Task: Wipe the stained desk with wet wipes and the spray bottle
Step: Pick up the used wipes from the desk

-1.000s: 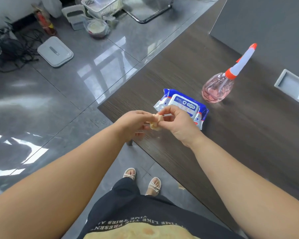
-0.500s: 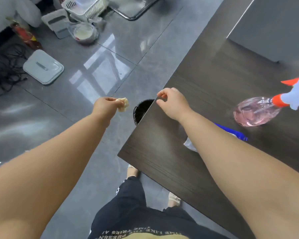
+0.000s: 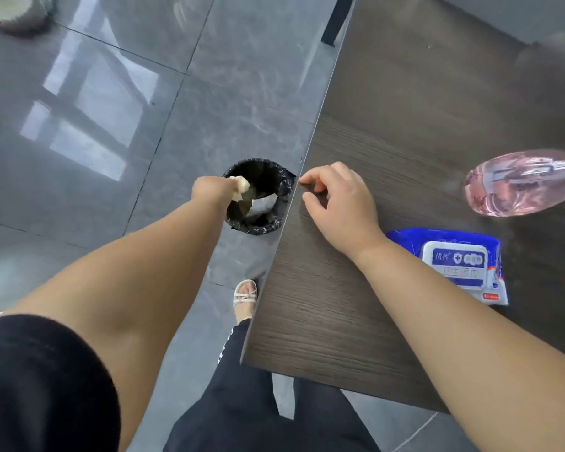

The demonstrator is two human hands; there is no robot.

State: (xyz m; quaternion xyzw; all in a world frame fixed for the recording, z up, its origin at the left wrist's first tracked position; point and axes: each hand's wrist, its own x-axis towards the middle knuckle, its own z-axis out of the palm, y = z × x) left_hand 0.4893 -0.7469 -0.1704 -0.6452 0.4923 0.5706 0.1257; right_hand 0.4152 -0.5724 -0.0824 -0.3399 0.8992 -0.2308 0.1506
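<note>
The left hand (image 3: 213,191) reaches out over the floor with its fingers curled round a crumpled, yellowish wipe (image 3: 241,191), holding it above the near rim of the bin (image 3: 282,190). The right hand (image 3: 340,207) is over the desk (image 3: 388,119) at its left edge, palm down, fingers loosely bent and holding nothing; whether the fingertips touch the wood cannot be told. The bin stands on the grey tiled floor (image 3: 209,93), just beside the desk edge, which hides part of it. It is lined with a black bag, and something pale lies inside. The desk is dark wood grain; no stain can be made out on the part in view. The pack (image 3: 460,265) of wet wipes, blue and white with its lid closed, lies flat on the desk just right of the right wrist. The spray bottle (image 3: 519,187), clear with pink liquid, is on the desk beyond the pack, near it but apart, and its top is cut off by the frame edge. Below, a sandalled foot (image 3: 245,293) stands on the floor beside the desk's near corner, and black trousers (image 3: 258,412) fill the bottom of the view.
</note>
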